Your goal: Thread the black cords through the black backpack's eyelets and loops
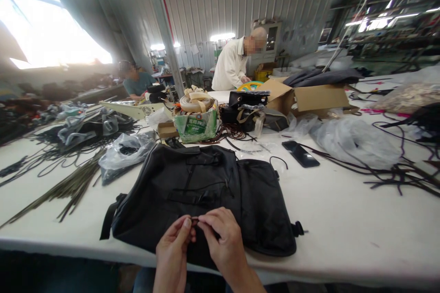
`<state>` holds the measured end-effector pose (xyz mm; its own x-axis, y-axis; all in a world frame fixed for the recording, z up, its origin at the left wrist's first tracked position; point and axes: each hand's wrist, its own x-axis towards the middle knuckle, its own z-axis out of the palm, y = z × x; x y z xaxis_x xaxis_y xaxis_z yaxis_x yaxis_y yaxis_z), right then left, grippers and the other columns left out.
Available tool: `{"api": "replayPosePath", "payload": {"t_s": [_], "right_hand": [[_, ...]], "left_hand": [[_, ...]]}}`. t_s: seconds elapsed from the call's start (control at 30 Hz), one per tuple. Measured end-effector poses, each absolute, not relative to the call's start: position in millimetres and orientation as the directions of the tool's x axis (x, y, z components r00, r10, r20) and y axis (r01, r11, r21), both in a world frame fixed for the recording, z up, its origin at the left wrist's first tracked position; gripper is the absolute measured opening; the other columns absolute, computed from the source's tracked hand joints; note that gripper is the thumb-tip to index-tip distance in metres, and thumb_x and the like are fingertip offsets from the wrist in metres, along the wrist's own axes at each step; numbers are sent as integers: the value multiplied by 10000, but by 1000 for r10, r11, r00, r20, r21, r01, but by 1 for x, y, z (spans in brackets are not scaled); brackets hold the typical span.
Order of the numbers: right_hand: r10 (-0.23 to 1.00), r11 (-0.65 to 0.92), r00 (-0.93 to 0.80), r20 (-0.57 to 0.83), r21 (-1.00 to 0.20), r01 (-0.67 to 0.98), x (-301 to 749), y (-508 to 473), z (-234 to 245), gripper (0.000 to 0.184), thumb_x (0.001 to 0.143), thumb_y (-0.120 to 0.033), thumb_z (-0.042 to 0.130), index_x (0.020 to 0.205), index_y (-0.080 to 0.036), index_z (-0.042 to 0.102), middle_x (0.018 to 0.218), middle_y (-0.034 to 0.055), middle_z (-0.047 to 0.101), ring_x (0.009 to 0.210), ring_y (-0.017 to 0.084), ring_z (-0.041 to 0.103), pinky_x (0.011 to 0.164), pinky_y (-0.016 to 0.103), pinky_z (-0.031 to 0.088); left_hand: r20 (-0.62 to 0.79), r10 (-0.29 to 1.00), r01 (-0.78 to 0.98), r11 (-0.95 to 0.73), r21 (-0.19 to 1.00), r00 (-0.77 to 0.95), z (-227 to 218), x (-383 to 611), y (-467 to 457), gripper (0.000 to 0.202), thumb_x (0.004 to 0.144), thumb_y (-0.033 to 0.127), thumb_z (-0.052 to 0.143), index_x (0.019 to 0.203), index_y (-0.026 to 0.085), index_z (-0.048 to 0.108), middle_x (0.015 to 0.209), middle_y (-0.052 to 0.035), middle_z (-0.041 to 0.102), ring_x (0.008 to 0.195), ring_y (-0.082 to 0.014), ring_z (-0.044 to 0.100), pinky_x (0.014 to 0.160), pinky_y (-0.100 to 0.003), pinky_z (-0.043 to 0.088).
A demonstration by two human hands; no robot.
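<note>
A black bag (206, 192) lies flat on the white table (343, 219) right in front of me, its straps and buckles facing up. My left hand (173, 249) and my right hand (222, 238) meet over the bag's near edge. Both pinch a small dark piece, perhaps a zipper pull or cord end, between thumb and fingertips; it is too small to name.
A black phone (301, 153) lies beyond the bag. Clear plastic bags (354, 139), dark cords (398, 176), thin rods (68, 187), a green box of webbing rolls (196, 121) and cardboard boxes (309, 98) crowd the table. Two people work at the far side.
</note>
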<state>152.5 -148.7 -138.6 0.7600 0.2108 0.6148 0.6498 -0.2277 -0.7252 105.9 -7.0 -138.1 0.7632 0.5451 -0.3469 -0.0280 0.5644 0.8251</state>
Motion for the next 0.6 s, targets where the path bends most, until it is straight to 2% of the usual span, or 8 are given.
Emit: {"api": "replayPosePath", "payload": {"t_s": [0.13,0.3,0.6], "right_hand": [[211,-243,762,612,-722,648,151,-148,-136,153,1064,-152,664,1058,-271,761,963,20,778,891,204,698,811,381,508],[227,-264,768,599,-721,641,150,-147,-134,168,1058,-143,648,1051,-270,758,970,24,779,903,214,695,817,382,497],[246,-269,769,590,-721,639,149,-146,-134,160,1055,-145,627,1047,-256,743,981,37,773,912,222,686,835,402,492]], "left_hand": [[-337,531,-31,568,823,778,-142,107,-6,613,480,392,1154,947,110,875,852,-95,819,671,-143,692,613,-200,606],[-352,554,-35,569,822,754,-138,107,-10,648,415,427,1165,910,123,877,840,-90,818,661,-138,686,600,-195,603],[-328,552,-29,541,841,766,-137,105,-12,628,453,451,1153,918,128,882,849,-89,818,670,-140,684,615,-207,610]]}}
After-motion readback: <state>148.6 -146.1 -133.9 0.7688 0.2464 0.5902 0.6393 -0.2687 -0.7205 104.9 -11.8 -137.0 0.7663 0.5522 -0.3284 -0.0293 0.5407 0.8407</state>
